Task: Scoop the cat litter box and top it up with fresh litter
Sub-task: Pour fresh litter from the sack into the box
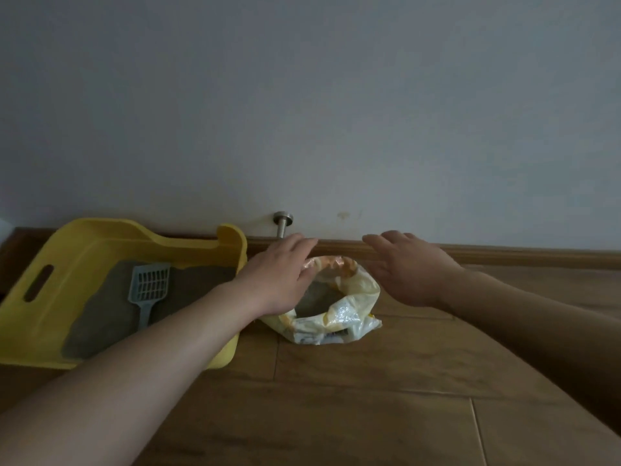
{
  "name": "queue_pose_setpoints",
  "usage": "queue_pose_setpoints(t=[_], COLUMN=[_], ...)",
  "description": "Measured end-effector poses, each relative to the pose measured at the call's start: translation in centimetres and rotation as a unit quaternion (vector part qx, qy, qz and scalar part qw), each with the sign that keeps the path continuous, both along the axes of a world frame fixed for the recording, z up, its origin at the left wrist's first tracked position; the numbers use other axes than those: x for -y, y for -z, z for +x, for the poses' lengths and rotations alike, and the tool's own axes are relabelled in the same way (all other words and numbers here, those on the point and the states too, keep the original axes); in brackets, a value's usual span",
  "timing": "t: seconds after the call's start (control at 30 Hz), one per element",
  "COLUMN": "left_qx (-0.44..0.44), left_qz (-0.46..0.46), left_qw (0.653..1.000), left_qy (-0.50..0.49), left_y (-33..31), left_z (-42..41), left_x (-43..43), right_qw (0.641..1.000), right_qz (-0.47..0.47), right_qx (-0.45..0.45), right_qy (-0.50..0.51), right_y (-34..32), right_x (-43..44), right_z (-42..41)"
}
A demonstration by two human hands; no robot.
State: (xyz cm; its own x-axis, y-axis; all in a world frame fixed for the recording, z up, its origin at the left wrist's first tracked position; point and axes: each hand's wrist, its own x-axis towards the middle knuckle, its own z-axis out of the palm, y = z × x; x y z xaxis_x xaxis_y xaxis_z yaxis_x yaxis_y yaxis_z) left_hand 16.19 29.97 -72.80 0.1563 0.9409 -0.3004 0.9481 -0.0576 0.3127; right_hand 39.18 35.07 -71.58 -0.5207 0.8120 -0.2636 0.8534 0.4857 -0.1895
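A yellow litter box [40, 317] stands on the floor at the left, with grey litter [104, 317] in it. A grey slotted scoop [149, 290] lies on the litter, handle toward me. Right of the box sits an open, rolled-down yellow and white litter bag [339, 317] with grey litter inside. My left hand [279, 274] reaches out with straight fingers over the bag's left rim. My right hand [406, 267] hovers flat just right of the bag, fingers straight, holding nothing.
The floor is wood planks [369, 398]. A wooden skirting board [504, 255] runs along a pale wall behind. A metal door stopper [282, 225] sticks out of the wall just behind the bag.
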Motion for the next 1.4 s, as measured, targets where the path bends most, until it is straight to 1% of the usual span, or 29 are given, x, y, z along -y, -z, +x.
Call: queue_pose_setpoints(t=[0.13,0.27,0.37,0.53,0.67,0.73,0.8,0.9,0.97,1.03,1.1,1.23,1.33,1.4], left_qx=[0.019,0.027,0.018,-0.012,-0.048,-0.066,-0.06,-0.002,0.012,0.001,-0.016,-0.068,-0.06,-0.058], left_qz=[-0.037,-0.051,-0.062,-0.001,0.032,0.052,0.063,0.004,-0.041,-0.06,-0.061,-0.076,-0.077,-0.071], left_qw=[0.999,0.998,0.998,1.0,0.998,0.996,0.996,0.999,0.998,0.997,0.997,0.993,0.994,0.995], left_qy=[0.016,0.008,0.007,-0.007,0.017,0.019,0.028,0.043,0.043,0.047,0.042,0.063,0.045,0.049], left_y=[4.4,6.2,7.4,9.7,10.7,10.8,10.9,11.1,11.1,11.3,11.9,13.0,13.4,13.7], left_z=[0.2,-0.8,-1.4,-1.9,-2.2,-2.3,-2.1,-1.7,-1.4,-1.2,-1.1,-0.2,0.3,0.4], left_x=[0.2,0.3,0.2,0.1,0.2,0.3,0.6,1.4,1.6,1.5,1.2,1.4,1.3,1.1], right_qw=[0.999,0.995,0.995,0.994,0.99,0.989,0.988,0.986,0.985,0.986,0.987,0.988,0.988,0.984], right_qz=[-0.021,-0.038,-0.042,-0.089,-0.12,-0.111,-0.101,-0.096,-0.094,-0.079,-0.064,-0.062,-0.059,-0.067], right_qx=[0.032,0.054,0.048,-0.015,-0.046,-0.085,-0.116,-0.131,-0.14,-0.146,-0.148,-0.138,-0.14,-0.156], right_qy=[-0.032,-0.072,-0.081,-0.067,-0.062,-0.041,-0.031,-0.035,-0.021,-0.006,0.009,0.032,0.039,0.051], right_y=[5.0,7.7,9.3,12.1,13.8,14.5,14.9,15.5,15.7,15.9,16.2,16.4,16.5,16.8], right_x=[-0.2,-0.8,-1.9,-3.3,-3.7,-4.2,-4.6,-5.2,-5.7,-6.3,-6.5,-6.2,-5.8,-5.5], right_z=[0.8,1.3,1.2,1.0,1.0,0.7,0.3,-0.4,-0.8,-1.3,-1.5,-2.3,-2.6,-2.6])
